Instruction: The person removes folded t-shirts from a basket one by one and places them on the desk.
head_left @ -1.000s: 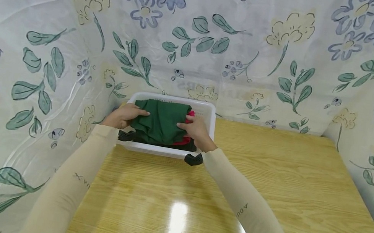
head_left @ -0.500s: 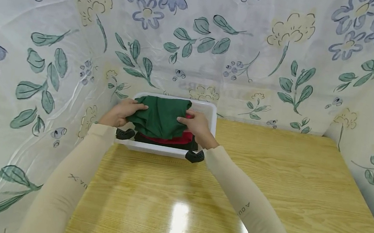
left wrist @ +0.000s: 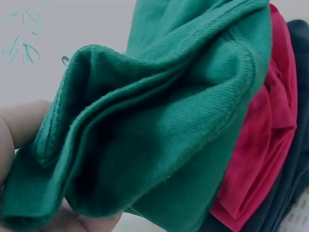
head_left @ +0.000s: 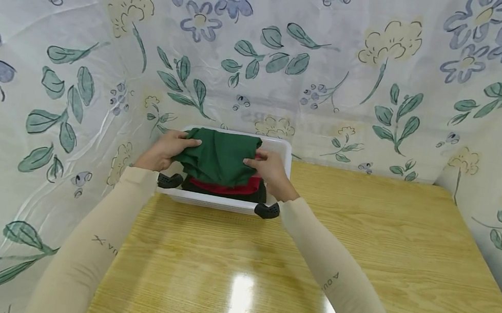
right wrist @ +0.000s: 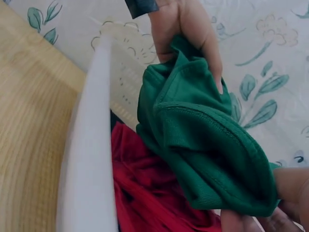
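Observation:
A folded green garment (head_left: 220,158) is held between both hands over a white plastic basket (head_left: 213,201). My left hand (head_left: 160,151) pinches its left end, thumb on top and fingers beneath in the left wrist view. At the opposite end my right hand (head_left: 273,170) grips the hem, its fingers (right wrist: 231,221) showing under the cloth. Below the green garment lies a folded red garment (head_left: 229,187), its front edge exposed. Under that shows a black folded garment (head_left: 248,196), the lowest layer in sight. Loose folds gape at both ends of the green one.
The basket stands on a wood-grain table (head_left: 362,241), close to the floral sheet (head_left: 332,98) hanging behind and at the left. Black wrist devices (head_left: 267,210) sit near the basket's front rim. Light reflects off the table's front part.
Both hands have lifted the green garment and shifted it toward the back, uncovering more of the red and black garments. Over the last half second it has moved slightly right.

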`<state>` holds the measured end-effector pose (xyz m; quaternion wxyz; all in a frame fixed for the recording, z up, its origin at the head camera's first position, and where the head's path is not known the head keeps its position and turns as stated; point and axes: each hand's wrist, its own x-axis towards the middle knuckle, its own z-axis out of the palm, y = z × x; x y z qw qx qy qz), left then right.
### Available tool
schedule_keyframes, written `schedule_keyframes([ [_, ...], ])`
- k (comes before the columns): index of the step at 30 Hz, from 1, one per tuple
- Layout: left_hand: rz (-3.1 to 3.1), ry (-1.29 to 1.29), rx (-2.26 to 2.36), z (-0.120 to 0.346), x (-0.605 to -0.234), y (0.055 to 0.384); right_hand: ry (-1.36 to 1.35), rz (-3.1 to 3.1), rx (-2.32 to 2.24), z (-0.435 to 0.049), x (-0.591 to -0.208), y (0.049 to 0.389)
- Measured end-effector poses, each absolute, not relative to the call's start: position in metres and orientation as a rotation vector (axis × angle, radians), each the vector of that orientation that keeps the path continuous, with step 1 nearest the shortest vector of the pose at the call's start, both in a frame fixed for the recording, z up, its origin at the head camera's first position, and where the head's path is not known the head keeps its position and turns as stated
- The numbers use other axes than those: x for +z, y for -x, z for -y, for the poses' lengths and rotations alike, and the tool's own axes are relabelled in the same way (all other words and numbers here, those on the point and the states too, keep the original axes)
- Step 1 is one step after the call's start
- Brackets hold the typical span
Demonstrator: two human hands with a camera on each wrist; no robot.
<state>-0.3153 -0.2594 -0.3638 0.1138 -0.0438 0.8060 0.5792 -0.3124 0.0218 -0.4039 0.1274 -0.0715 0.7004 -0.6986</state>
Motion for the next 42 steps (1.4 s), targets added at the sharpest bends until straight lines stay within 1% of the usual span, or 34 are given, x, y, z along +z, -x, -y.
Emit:
schedule_keyframes([
  [7, -2.409, 0.081, 1.723, 0.253, -0.357, 0.317, 0.226, -2.075, -2.05, -0.031, -0.396, 0.317],
  [22, -2.497, 0.042, 1.662, 0.241, -0.357, 0.313, 0.276, -2.149, -1.99, -0.051, -0.393, 0.315],
  [28, -2.503, 0.007, 1.644, 0.232, -0.352, 0.309, 0.316, -2.169, -1.995, -0.061, -0.391, 0.314],
  [42, -2.503, -0.084, 1.603, 0.212, -0.349, 0.306, 0.307, -2.234, -1.952, -0.088, -0.388, 0.309],
])
